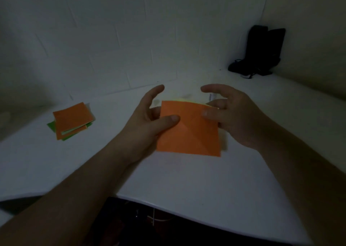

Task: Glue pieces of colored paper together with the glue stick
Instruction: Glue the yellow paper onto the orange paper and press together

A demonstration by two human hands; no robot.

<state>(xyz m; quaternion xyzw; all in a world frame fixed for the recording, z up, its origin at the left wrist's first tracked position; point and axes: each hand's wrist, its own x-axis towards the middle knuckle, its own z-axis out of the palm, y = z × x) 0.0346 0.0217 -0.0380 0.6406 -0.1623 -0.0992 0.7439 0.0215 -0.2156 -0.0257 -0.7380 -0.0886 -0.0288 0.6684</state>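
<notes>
An orange paper square [189,131] with fold creases is held above the white table [187,180], with a pale yellow sheet [184,100] showing behind its top edge. My left hand [148,118] pinches the orange square's left side, thumb on top and fingers underneath. My right hand [234,114] pinches its right side the same way, index finger raised. No glue stick can be made out; a small pale object [212,96] lies half hidden behind my right hand.
A stack of orange, green and white paper squares [72,121] lies on the table at the left. A black object [259,52] stands in the far right corner against the wall. The table's front edge [168,206] curves near my body.
</notes>
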